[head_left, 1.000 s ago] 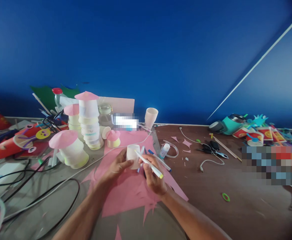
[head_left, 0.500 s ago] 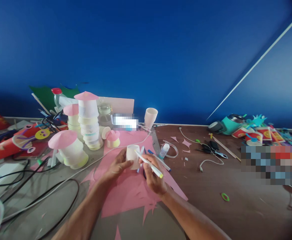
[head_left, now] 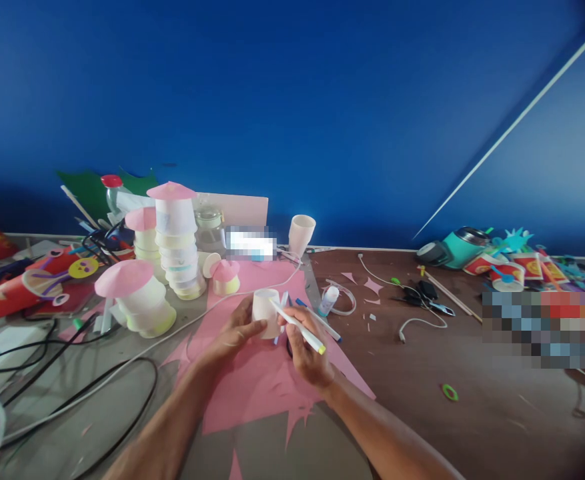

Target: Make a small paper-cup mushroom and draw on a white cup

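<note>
A white paper cup (head_left: 265,313) is gripped by my left hand (head_left: 239,330), its thumb across the front and the rest of the fingers behind. My right hand (head_left: 308,347) closes round a white marker (head_left: 299,328) with a yellow end. The marker's tip is at the cup's right side near the rim; whether it touches, I cannot tell. Pink paper (head_left: 252,393) lies beneath both hands. Just beyond my right hand is a blue-ended marker (head_left: 329,328), with a small white bottle (head_left: 329,301) near it.
Stacked paper-cup towers (head_left: 177,247) with pink paper tops stand at the left, one cup tower (head_left: 139,297) leaning. Another white cup (head_left: 301,233) stands by the blue wall. Black cables (head_left: 155,393) and a white cord (head_left: 172,333) cross the left side. Keys (head_left: 427,292) lie right, beyond a green ring (head_left: 449,392).
Both hands, the cup and the marker keep almost the same position. The whole view has shifted very slightly.
</note>
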Motion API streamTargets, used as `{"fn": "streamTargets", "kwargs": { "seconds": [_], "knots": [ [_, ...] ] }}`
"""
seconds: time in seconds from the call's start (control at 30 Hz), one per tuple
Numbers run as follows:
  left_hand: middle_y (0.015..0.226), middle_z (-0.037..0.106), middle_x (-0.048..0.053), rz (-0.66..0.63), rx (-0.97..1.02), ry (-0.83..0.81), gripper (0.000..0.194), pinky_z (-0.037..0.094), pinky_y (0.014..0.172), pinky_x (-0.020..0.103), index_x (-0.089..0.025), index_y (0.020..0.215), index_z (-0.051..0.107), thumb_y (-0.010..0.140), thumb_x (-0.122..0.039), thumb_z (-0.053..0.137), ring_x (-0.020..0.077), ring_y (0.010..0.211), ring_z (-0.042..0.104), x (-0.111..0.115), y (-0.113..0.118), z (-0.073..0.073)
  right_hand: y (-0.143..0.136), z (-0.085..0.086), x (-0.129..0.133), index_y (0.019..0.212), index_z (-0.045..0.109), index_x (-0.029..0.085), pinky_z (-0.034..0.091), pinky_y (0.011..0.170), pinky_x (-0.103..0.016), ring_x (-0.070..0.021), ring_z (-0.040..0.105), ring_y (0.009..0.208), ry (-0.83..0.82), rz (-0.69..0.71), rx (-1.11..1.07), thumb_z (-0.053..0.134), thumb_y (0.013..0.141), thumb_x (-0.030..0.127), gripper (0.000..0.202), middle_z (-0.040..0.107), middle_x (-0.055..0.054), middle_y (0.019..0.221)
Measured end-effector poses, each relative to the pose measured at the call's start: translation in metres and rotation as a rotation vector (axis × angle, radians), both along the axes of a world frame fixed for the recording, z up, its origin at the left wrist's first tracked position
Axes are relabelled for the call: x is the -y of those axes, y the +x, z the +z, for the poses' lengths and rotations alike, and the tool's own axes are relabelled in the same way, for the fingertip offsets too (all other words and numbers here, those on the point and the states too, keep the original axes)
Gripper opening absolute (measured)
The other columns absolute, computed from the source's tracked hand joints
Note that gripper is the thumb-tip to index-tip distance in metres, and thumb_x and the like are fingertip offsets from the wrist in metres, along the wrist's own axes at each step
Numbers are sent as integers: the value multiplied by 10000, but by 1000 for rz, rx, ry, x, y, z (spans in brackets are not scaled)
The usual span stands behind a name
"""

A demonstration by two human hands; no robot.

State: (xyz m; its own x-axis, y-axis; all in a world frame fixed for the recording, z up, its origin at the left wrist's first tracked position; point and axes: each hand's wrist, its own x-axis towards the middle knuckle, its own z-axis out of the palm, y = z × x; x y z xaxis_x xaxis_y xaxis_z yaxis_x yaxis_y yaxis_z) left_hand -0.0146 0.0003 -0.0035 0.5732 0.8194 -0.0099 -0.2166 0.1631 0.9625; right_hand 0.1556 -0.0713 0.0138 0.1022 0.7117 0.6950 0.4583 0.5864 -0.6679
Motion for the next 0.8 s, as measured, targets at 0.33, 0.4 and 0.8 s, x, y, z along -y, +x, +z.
{"fn": "streamTargets", "kwargs": {
  "seconds": [0.33,0.4,0.8],
  "knots": [
    [1269,687,94,-5,-21,4,585,534,822,348,-218,1366,553,820,-328,732,293,1067,650,-1,0,2,0,-1,-1,1070,651,239,603,737,-330,-192,700,821,-14,5,-38,439,1058,351,240,702,-56,896],
    [1280,682,91,-3,-14,6,581,532,828,342,-219,1359,555,817,-320,736,294,1086,644,0,0,3,0,-2,-1,1081,644,240,602,747,-329,-188,700,823,-10,3,-35,442,1056,341,227,704,-52,900],
    [1322,663,105,-14,-26,18,622,519,886,364,-204,1379,533,813,-355,745,296,1101,638,-1,-2,3,2,0,2,1059,615,242,586,709,-313,-171,692,770,-18,-5,14,434,1045,296,189,709,-32,880]
  ]
}}
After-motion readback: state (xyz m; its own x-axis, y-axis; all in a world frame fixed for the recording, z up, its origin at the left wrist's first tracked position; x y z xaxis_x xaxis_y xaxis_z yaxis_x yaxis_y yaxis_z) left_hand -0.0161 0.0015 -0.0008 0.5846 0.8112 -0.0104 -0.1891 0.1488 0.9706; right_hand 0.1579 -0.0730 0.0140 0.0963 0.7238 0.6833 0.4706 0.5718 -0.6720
